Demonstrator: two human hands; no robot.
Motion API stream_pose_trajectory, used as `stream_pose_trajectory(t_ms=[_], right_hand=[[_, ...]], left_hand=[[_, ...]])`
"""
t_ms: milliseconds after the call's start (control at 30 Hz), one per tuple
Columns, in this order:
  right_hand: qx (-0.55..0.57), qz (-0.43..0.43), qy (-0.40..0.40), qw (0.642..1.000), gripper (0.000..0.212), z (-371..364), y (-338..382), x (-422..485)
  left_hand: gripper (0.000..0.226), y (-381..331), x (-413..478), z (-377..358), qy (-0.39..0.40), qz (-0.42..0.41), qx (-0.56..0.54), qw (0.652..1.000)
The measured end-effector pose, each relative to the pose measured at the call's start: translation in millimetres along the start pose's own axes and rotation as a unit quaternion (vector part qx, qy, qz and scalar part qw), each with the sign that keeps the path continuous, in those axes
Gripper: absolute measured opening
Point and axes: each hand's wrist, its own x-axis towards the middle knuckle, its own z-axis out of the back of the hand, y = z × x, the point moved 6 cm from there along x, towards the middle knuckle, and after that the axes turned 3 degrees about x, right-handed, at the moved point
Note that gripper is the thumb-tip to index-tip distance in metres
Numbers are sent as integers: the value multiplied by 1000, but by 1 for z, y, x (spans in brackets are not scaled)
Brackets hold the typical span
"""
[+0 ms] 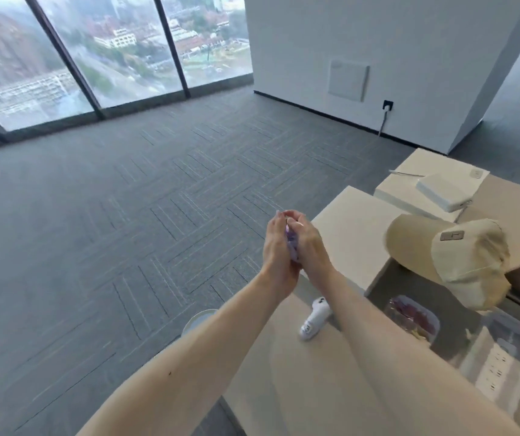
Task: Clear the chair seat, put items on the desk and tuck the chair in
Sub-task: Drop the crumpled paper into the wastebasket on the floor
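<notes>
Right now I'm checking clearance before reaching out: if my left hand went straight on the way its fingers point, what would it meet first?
Nothing nearby, it seems. The left hand, pressed with the right hand around a small purple item, points over open carpet toward the windows. Depth is uncertain.

No text can be read; the cap's [460, 259] patch is too blurred.
</notes>
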Motion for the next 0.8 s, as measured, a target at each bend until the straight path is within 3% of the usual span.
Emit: stream_pose_trajectory(t_ms=[100,167,300,367,467,667,800], right_hand=[[-117,44,59,990,41,-61,4,6],[-183,75,72,978,57,-108,3,10],[-286,50,83,953,63,-199,-25,31],[-247,5,121,961,55,-244,-50,42],[-78,-93,165,979,51,-304,-95,56],[-11,-231,80,970,28,-349,-201,61],[-16,-322,25,946,17,-344,-289,56]], left_hand=[[39,-47,2,49,-32,-85,-26,996],[46,-73,1,84,-26,-100,-57,993],[20,-114,24,179,-82,-84,-46,992],[19,-129,43,233,-115,-75,-13,990],[30,-141,77,312,-145,-45,55,987],[36,-118,121,431,-128,35,207,969],[57,-67,149,491,-77,121,319,937]])
